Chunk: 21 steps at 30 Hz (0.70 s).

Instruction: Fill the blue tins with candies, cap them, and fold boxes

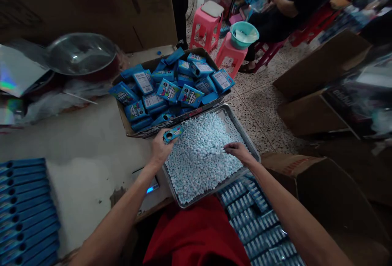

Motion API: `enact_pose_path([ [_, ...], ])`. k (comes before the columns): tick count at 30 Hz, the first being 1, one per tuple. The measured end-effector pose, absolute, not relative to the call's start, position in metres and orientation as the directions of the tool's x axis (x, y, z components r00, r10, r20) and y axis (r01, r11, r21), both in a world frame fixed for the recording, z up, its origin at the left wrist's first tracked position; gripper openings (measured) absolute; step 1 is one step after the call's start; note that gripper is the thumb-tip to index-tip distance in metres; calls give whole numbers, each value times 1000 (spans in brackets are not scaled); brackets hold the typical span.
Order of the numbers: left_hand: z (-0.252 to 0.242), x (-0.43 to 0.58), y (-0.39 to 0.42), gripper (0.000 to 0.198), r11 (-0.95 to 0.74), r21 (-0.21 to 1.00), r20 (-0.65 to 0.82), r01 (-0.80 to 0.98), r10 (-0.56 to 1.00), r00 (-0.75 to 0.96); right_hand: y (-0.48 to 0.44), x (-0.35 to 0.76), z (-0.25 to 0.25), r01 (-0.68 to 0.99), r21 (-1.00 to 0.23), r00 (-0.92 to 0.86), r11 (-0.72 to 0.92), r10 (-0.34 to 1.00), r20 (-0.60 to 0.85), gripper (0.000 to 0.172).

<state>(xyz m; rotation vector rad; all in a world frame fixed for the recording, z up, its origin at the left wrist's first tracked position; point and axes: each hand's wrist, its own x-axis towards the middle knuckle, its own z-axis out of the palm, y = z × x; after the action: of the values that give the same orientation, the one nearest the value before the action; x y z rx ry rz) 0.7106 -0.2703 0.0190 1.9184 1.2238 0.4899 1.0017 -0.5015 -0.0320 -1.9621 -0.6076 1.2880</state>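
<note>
My left hand (161, 148) grips a small blue candy box (173, 134) by its side, over the tray's left edge. A dark round hole shows in the end of the box that faces up. Pale blue and white candies (199, 164) fill the metal tray (253, 145) in front of me. Above their right part is my right hand (237, 151), its fingers drawn together at the candies; whether anything is between them is too small to tell. Just beyond the tray stands a carton (130, 131) heaped with blue candy boxes (168, 90).
Blue boxes with round holes (23, 213) line the table's left side. A small scale (152, 185) is beside the tray. More packed boxes (254, 221) lie below right. A metal bowl (82, 54) stands back left. Open cartons (321, 188) flank the right; a person (284, 7) sits beyond.
</note>
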Motion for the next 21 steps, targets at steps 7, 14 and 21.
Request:
enact_pose_path([
  [7,0,740,-293,27,-344,731,47,589,887,460,-464,982,26,-158,-822,295,-547,769,-568,39],
  [14,-7,755,-307,34,-397,722,97,567,869,485,-434,965,71,111,-870,417,-480,818,-397,30],
  [21,-9,757,-318,35,-384,709,91,591,881,464,-408,918,117,708,-557,407,-434,896,-180,30],
])
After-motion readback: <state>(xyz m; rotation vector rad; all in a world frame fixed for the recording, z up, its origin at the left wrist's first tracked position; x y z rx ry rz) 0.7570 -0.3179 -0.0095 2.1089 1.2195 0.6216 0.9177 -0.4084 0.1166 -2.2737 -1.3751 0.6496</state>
